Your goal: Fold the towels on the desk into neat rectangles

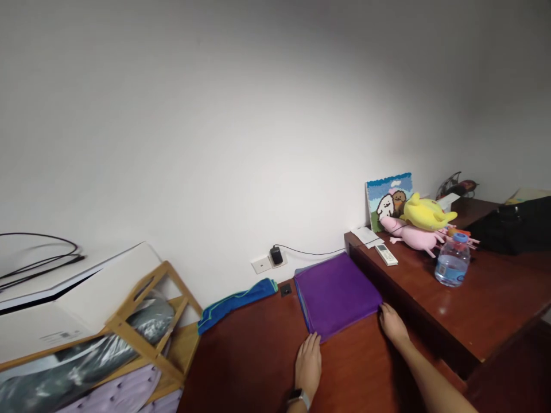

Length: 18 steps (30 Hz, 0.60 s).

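A folded purple cloth [338,295] lies on the lower reddish-brown tabletop, with a blue-grey layer showing along its left edge. My left hand [309,362], with a watch on the wrist, is closed at the cloth's near left corner. At the near right corner, the fingers of my right hand [392,324] are closed on the cloth's edge. Both thumbs are mostly hidden. A blue cloth with green edging [239,303] lies folded long and narrow along the wall, left of the purple one.
On the higher desk [486,298] at right are a water bottle [451,264], pink plush [413,235], yellow plush [426,212], remote [386,254], dog picture [391,201] and black bag [519,226]. A plugged-in charger [276,254] trails a cable. Left stands a wooden rack [142,330].
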Available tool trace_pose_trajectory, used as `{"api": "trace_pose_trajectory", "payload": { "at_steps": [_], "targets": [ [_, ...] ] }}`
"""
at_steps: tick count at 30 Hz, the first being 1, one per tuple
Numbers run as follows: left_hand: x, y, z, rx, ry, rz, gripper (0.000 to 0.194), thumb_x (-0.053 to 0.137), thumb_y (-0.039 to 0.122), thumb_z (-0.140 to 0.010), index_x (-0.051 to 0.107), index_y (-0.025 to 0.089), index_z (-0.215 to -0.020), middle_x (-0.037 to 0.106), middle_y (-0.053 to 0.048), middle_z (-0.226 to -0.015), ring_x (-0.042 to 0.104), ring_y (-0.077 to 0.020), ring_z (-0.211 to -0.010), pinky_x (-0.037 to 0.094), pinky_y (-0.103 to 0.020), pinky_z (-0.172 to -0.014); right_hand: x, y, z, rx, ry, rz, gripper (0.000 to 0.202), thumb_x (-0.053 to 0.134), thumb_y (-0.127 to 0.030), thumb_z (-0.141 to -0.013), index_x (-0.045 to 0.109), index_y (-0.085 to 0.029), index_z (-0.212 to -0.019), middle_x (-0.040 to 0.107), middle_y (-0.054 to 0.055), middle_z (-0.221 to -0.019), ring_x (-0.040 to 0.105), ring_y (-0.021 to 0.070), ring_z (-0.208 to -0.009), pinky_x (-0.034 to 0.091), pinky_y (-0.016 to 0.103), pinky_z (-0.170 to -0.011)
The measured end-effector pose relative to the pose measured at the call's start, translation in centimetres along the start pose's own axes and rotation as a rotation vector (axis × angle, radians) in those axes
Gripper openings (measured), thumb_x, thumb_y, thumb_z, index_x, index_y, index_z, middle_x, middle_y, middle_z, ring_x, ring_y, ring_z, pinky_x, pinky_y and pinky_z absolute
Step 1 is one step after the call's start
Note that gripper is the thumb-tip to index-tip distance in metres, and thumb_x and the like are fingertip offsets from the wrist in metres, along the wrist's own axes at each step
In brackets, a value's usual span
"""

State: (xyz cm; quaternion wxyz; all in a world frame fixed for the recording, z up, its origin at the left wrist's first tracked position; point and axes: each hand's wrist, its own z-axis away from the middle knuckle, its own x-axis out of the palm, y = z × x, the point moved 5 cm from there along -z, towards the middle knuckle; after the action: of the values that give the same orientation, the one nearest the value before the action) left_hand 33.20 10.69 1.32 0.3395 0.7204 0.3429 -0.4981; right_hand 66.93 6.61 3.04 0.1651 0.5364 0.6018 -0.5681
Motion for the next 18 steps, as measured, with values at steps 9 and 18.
{"api": "trace_pose_trajectory", "payload": {
  "at_steps": [9,18],
  "targets": [
    [3.1,-0.5,1.5,-0.014,-0.048,0.134,0.059,0.035,0.014,-0.098,0.053,0.022,-0.153,0.052,-0.006,-0.160,0.047,-0.0219,-0.149,0.040,-0.049,-0.125,3.7,3.9,1.5,-0.014,0.050,-0.054,0.058,0.035,-0.036,-0.088,0.065,-0.010,-0.131,0.067,0.023,-0.138,0.060,0.0355,-0.136,0.044,0.051,-0.121],
    [-4.1,-18.0,15.7,-0.340,0.044,-0.069,0.051,0.038,0.025,-0.102,0.057,0.024,-0.150,0.054,-0.007,-0.159,0.049,-0.0262,-0.148,0.041,-0.052,-0.123,2.9,4.7,3.0,-0.181,0.289,-0.007,0.061,0.037,-0.057,-0.085,0.052,-0.057,-0.144,0.072,0.018,-0.119,0.072,0.0499,-0.101,0.053,0.075,-0.080]
  ]
}}
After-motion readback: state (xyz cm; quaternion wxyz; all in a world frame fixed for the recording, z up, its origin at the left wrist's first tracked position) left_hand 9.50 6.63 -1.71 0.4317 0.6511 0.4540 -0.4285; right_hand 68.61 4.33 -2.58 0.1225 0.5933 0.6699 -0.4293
